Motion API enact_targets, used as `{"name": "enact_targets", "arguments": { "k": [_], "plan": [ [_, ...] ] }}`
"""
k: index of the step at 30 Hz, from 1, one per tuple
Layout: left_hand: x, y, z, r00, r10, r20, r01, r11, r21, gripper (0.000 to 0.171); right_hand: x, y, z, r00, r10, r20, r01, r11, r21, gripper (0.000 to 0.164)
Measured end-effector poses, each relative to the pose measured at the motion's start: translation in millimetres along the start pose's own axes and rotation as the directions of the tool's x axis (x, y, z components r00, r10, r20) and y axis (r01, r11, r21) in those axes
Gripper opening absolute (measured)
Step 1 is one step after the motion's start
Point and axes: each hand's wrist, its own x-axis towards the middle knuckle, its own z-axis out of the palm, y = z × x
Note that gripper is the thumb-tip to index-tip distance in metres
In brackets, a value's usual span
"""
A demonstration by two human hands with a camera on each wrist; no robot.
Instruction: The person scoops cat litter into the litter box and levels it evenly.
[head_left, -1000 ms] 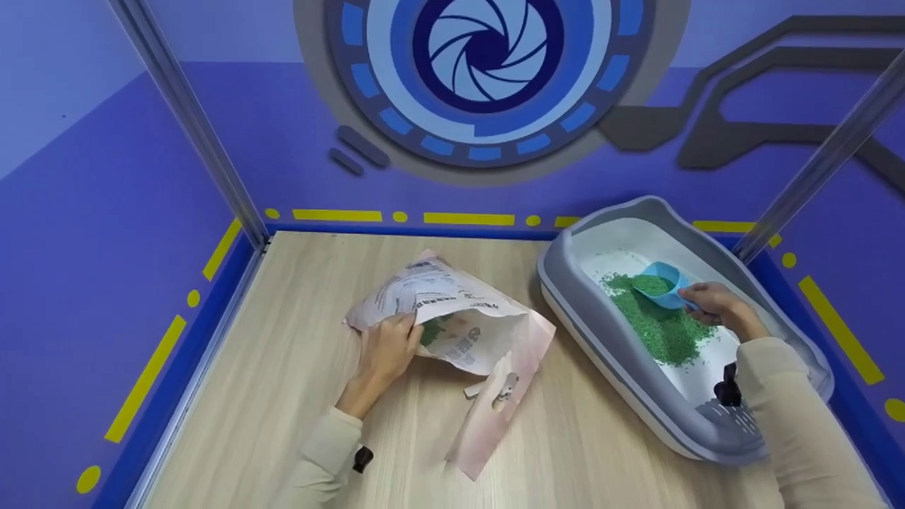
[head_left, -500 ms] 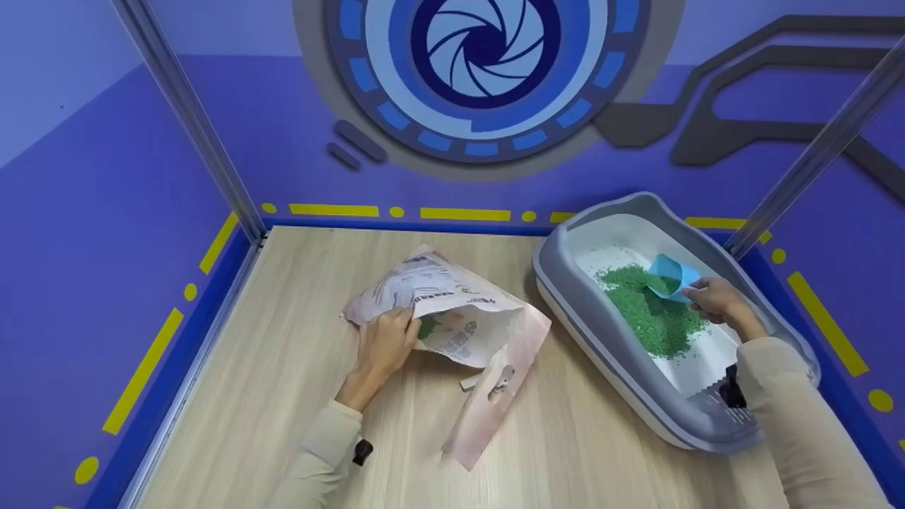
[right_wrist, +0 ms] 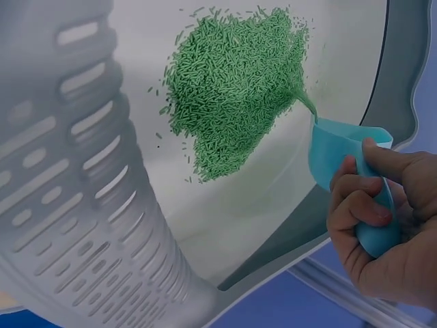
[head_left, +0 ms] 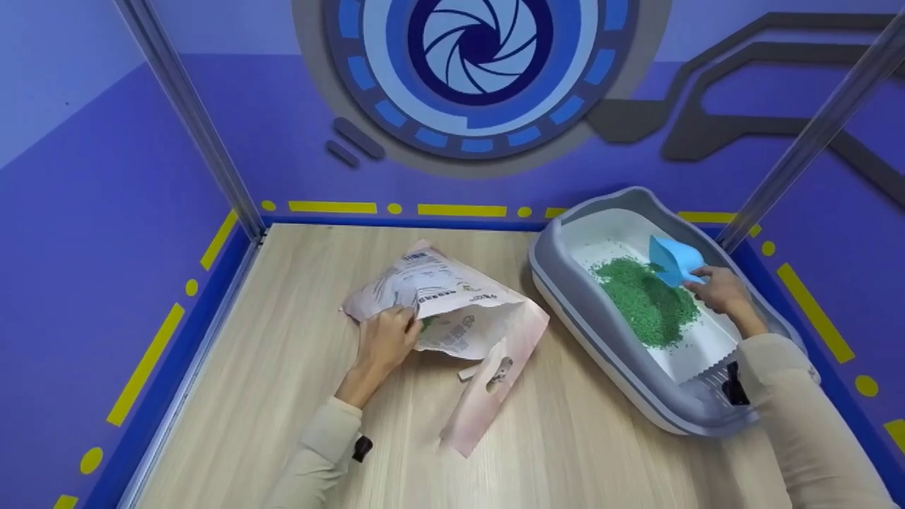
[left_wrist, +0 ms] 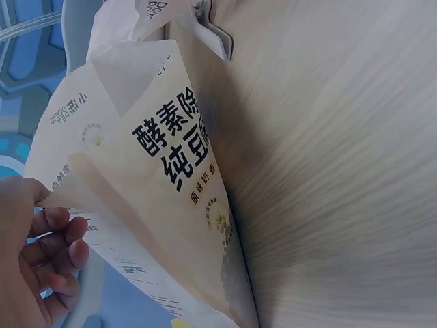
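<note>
My right hand (head_left: pixel 722 290) grips the handle of a light blue scoop (head_left: pixel 677 259), tipped over the litter box (head_left: pixel 576 322) on the right. In the right wrist view a thin stream of green pellets runs from the scoop's lip (right_wrist: pixel 334 130) onto the pile of green cat litter (right_wrist: pixel 235 85) on the white bottom. With thumb and fingers my left hand (head_left: pixel 385 339) pinches the edge of the torn-open litter bag (head_left: pixel 452 283), which lies on its side, mouth towards me. Some green litter shows just inside the bag's mouth; the rest of its inside is hidden.
The bag's torn pink top strip (head_left: pixel 488 403), with a handle hole, hangs towards the front of the wooden table (head_left: pixel 297 283). A slotted grey step (right_wrist: pixel 82 171) forms the litter box's near end. Blue-purple panels (head_left: pixel 297 127) and metal posts (head_left: pixel 191 120) enclose the table.
The scoop has tilted further over and its load of green litter has poured out, so the pile is larger. My left hand still holds the bag's edge. The head view has shifted slightly.
</note>
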Motion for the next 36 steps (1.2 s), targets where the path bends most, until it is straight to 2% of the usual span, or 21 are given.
{"name": "enact_targets", "arguments": {
  "k": [4, 12, 16, 22, 25, 28, 31, 33, 36],
  "plan": [
    [-6.2, 3.6, -1.8, 1.0, 0.007, -0.009, -0.007, 1.0, 0.006, 0.019, -11.4, -1.7, -1.5, 0.999, -0.02, -0.036, 0.017, 0.997, -0.079, 0.051],
    [-19.1, 5.4, -9.4, 1.0, 0.0, -0.025, 0.0, 1.0, -0.005, 0.013, -30.3, -11.9, -3.5, 0.996, 0.002, -0.092, -0.013, 0.993, -0.115, 0.051],
    [-13.0, 4.3, -4.4, 1.0, 0.007, -0.01, -0.007, 1.0, -0.026, 0.011, -23.6, -13.1, -4.7, 0.994, 0.01, -0.109, -0.02, 0.995, -0.097, 0.051],
    [-11.4, 9.2, 4.6, 0.998, 0.038, 0.047, -0.036, 0.998, -0.045, 0.046, -15.6, -7.4, -1.4, 0.995, 0.037, -0.098, -0.036, 0.999, 0.009, 0.047],
    [-15.2, 12.1, 7.9, 0.996, 0.051, 0.071, -0.049, 0.998, -0.037, 0.046, -10.8, -2.7, 3.2, 0.993, 0.04, -0.11, -0.036, 0.999, 0.04, 0.043],
    [-21.8, 14.3, 10.0, 0.993, 0.059, 0.103, -0.056, 0.998, -0.035, 0.044, -2.4, 0.8, 9.8, 0.997, 0.059, -0.055, -0.054, 0.994, 0.093, 0.045],
    [-26.0, 15.8, 11.9, 0.991, 0.051, 0.126, -0.047, 0.998, -0.029, 0.043, 9.9, 1.7, 16.6, 0.996, 0.072, 0.043, -0.076, 0.992, 0.099, 0.044],
    [-25.1, 15.9, 12.8, 0.991, 0.044, 0.125, -0.042, 0.999, -0.022, 0.044, 18.8, -0.2, 21.4, 0.991, 0.079, 0.108, -0.086, 0.994, 0.065, 0.043],
    [-18.7, 16.3, 15.8, 0.992, 0.047, 0.115, -0.046, 0.999, -0.014, 0.043, 30.2, -3.9, 26.2, 0.978, 0.109, 0.179, -0.1, 0.993, -0.058, 0.043]
  ]
}}
